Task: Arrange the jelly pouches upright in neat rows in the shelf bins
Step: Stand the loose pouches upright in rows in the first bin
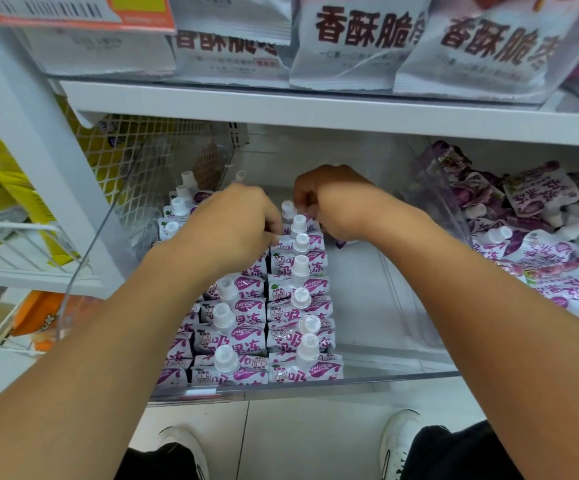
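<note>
Purple-and-white jelly pouches (pixel 281 306) with white screw caps stand upright in rows inside a clear plastic shelf bin (pixel 402 372). The rows fill the bin's left and middle; its right strip is bare. My left hand (pixel 232 220) rests on the pouches at the back of the middle rows, fingers curled down among them. My right hand (pixel 333 202) is beside it, fingers pinched around a pouch at the far end of the third row. What each hand holds is mostly hidden by the hand itself.
The neighbouring bin on the right holds a loose heap of purple pouches (pixel 537 230). A white shelf board (pixel 315 105) hangs low overhead, with snack bags (pixel 350 39) on it. A white wire mesh panel (pixel 125 157) bounds the left. My shoes (pixel 399 441) stand below.
</note>
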Motion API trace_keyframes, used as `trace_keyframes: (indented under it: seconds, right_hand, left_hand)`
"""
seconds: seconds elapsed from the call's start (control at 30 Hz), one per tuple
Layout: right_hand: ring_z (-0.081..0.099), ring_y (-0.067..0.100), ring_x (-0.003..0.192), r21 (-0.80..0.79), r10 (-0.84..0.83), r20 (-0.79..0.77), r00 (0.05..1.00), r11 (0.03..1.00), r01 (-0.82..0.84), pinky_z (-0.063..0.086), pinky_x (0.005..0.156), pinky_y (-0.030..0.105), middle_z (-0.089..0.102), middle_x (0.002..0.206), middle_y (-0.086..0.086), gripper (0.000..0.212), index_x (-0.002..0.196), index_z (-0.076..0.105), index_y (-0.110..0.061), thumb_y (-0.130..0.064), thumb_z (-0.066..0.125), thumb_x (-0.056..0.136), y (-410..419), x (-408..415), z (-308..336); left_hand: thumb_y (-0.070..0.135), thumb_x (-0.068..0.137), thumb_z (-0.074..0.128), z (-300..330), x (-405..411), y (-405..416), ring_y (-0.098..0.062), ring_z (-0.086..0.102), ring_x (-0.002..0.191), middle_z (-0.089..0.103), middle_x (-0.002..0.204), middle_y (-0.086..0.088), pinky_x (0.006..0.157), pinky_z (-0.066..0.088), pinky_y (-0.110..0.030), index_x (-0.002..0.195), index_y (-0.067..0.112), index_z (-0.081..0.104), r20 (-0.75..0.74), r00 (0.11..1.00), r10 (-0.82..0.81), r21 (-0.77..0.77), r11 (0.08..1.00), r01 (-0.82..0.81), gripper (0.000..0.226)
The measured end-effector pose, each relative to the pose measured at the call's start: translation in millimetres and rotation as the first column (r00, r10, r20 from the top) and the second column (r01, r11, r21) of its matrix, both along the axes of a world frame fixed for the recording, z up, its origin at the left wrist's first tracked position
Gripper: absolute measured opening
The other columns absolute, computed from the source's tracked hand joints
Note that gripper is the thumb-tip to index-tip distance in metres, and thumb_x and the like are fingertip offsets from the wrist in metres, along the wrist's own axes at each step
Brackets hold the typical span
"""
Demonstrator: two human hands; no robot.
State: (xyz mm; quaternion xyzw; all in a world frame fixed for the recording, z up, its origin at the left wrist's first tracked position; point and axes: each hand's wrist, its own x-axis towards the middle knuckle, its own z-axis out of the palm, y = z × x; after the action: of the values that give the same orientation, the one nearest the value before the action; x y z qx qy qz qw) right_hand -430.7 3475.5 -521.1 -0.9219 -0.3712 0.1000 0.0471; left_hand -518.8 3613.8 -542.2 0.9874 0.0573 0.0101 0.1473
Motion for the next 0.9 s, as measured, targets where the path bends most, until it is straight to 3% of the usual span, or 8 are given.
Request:
trace_keyframes:
  seconds: [0.07, 0.17, 0.3, 0.37, 0.5, 0.63, 0.8, 0.9]
  right_hand:
    - [0.058, 0.026, 0.089, -0.030, 0.016, -0.043, 0.999, 0.999, -0.017, 0.041, 0.066, 0.026, 0.059, 0.107, 0.007, 0.033, 0.110, 0.063, -0.011, 0.010, 0.055, 0.085, 1, -1, -3]
    - [0.062, 0.030, 0.099, -0.040, 0.000, -0.036, 0.999, 0.999, -0.002, 0.053, 0.075, 0.032, 0.061, 0.118, 0.012, 0.038, 0.117, 0.061, -0.009, 0.009, 0.056, 0.084, -2, -1, -1]
    - [0.060, 0.035, 0.105, -0.024, -0.123, 0.205, 0.971, 0.991, 0.131, 0.053, 0.090, 0.042, 0.060, 0.122, 0.013, 0.051, 0.124, 0.057, -0.015, 0.009, 0.057, 0.079, -27, 8, 20]
    - [0.061, 0.034, 0.101, -0.163, -0.125, 0.215, 0.968, 0.973, 0.162, 0.054, 0.089, 0.043, 0.063, 0.117, 0.012, 0.048, 0.123, 0.059, -0.014, 0.003, 0.062, 0.078, -38, 10, 22]
    - [0.064, 0.033, 0.098, -0.388, -0.115, 0.031, 0.993, 0.914, 0.118, 0.054, 0.089, 0.040, 0.066, 0.110, 0.011, 0.041, 0.122, 0.059, -0.006, -0.011, 0.072, 0.083, -35, 3, 2]
    - [0.052, 0.028, 0.088, -0.376, -0.146, -0.009, 0.989, 0.917, 0.132, 0.043, 0.079, 0.033, 0.056, 0.094, 0.004, 0.024, 0.115, 0.061, -0.012, -0.006, 0.052, 0.093, -32, -3, -7]
    - [0.052, 0.032, 0.099, -0.389, -0.150, 0.037, 0.988, 0.909, 0.152, 0.045, 0.085, 0.037, 0.046, 0.094, 0.005, 0.030, 0.119, 0.058, -0.012, -0.003, 0.050, 0.092, -28, -7, -9]
    - [0.052, 0.029, 0.086, -0.382, -0.090, 0.039, 0.995, 0.919, 0.098, 0.046, 0.077, 0.035, 0.046, 0.080, 0.002, 0.028, 0.116, 0.060, -0.011, -0.002, 0.052, 0.091, -30, -6, -7]
  left_hand:
    - [0.026, 0.081, 0.078, 3, 0, 1, -0.011, 0.062, 0.079, 0.064, 0.079, 0.015, 0.072, 0.050, -0.027, 0.083, 0.027, 0.072, 0.090, 0.995, 0.038, -0.054, 0.998, -0.033, 0.007]
    - [0.029, 0.086, 0.070, 2, 6, 4, -0.017, 0.061, 0.104, 0.067, 0.109, 0.005, 0.086, 0.050, -0.030, 0.114, 0.024, 0.065, 0.086, 0.996, 0.007, -0.057, 0.998, -0.002, 0.029]
    - [0.038, 0.090, 0.062, 2, 13, 3, -0.021, 0.055, 0.120, 0.059, 0.132, 0.001, 0.101, 0.048, -0.039, 0.130, 0.035, 0.057, -0.019, 0.997, -0.069, -0.004, 0.998, 0.069, 0.040]
    - [0.035, 0.092, 0.062, 5, 15, 2, -0.020, 0.056, 0.117, 0.061, 0.130, 0.004, 0.099, 0.049, -0.038, 0.128, 0.034, 0.059, -0.034, 0.996, -0.080, 0.021, 0.996, 0.081, 0.036]
    - [0.028, 0.096, 0.057, 7, 20, -2, -0.025, 0.061, 0.102, 0.066, 0.117, -0.001, 0.089, 0.053, -0.040, 0.117, 0.025, 0.064, -0.095, 0.990, -0.100, 0.089, 0.990, 0.109, 0.023]
    - [0.025, 0.097, 0.057, 0, 26, 1, -0.028, 0.060, 0.078, 0.063, 0.083, -0.007, 0.073, 0.053, -0.039, 0.082, 0.017, 0.061, -0.143, 0.986, -0.088, 0.114, 0.988, 0.104, 0.017]
    - [0.015, 0.093, 0.059, -7, 29, 0, -0.026, 0.059, 0.076, 0.062, 0.081, -0.003, 0.069, 0.053, -0.036, 0.075, 0.025, 0.057, -0.071, 0.994, -0.088, 0.165, 0.981, 0.099, 0.021]
    - [0.009, 0.092, 0.056, -9, 27, 1, -0.025, 0.059, 0.074, 0.060, 0.079, -0.002, 0.069, 0.053, -0.037, 0.069, 0.026, 0.051, -0.069, 0.993, -0.097, 0.147, 0.983, 0.106, 0.029]
